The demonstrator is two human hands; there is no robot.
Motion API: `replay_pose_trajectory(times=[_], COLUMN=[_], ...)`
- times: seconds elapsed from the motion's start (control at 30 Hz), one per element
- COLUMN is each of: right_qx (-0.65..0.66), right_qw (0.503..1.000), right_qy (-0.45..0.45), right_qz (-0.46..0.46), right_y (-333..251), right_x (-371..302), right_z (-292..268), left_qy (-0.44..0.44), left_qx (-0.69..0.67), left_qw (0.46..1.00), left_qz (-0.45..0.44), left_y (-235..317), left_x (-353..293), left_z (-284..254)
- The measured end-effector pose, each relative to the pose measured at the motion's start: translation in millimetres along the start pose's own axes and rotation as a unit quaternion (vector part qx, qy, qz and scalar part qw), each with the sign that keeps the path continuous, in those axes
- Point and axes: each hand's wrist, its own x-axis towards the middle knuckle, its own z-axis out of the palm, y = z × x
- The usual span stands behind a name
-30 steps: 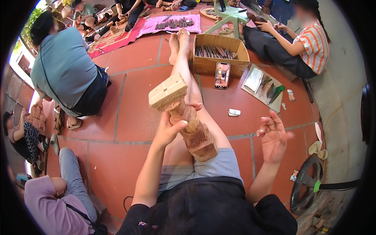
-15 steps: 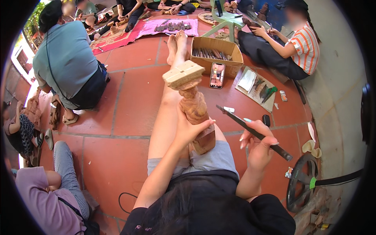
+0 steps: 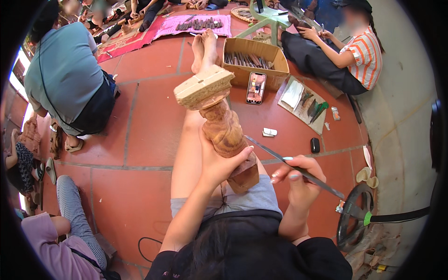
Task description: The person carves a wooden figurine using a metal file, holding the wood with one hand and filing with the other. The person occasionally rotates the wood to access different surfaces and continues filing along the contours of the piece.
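A brown carved wooden figure point(image 3: 225, 133) leans over my lap, with a wide pale base at its far end and a square block at its near end. My left hand point(image 3: 218, 164) is closed round its lower part, thumb across the front. Between the fingers of my right hand point(image 3: 302, 179) is a long, thin, dark metal carving chisel point(image 3: 267, 149). Its narrow tip points up and left, close beside the carving's right side; whether it touches cannot be told. The chisel's wider end sticks out past my right hand.
Beyond my feet, a cardboard box point(image 3: 278, 70) holds several chisels, with a phone point(image 3: 255, 88) propped against it. To its right lies a board point(image 3: 317, 122) with a green-handled brush. A black round stand base point(image 3: 357, 212) is at my right. Co-workers sit on the left, far side and right.
The carving has come slightly lower and left, its base tilting more toward me. My right hand has moved left, bringing the chisel tip from a gap away to beside the carving.
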Motion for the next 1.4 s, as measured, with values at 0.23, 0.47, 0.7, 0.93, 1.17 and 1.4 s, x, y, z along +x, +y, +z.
replay_pose_trajectory(times=[0.23, 0.47, 0.7, 0.93, 1.17, 1.4], right_qx=[-0.007, -0.034, -0.081, -0.072, -0.259, -0.275], right_qw=[0.997, 0.994, 0.992, 0.996, 0.944, 0.931], right_qy=[0.053, 0.056, 0.063, 0.046, -0.083, -0.094], right_qz=[0.049, 0.085, 0.069, -0.001, -0.187, -0.221], right_y=[-7, -10, -23, -23, -18, 5], right_x=[-8, -16, -35, -48, -65, -65], right_z=[-7, -13, -26, -32, -42, -37], left_qy=[-0.036, -0.044, -0.09, -0.158, -0.132, -0.078], left_qx=[-0.11, -0.084, -0.071, 0.027, 0.026, 0.005], left_qw=[0.992, 0.99, 0.991, 0.987, 0.991, 0.997], left_qz=[-0.059, -0.108, -0.067, 0.0, 0.006, -0.005], left_y=[21, -14, -14, -1, -1, -12], left_x=[-16, -38, -53, -76, -85, -81], left_z=[9, 18, 16, 14, 14, 8])
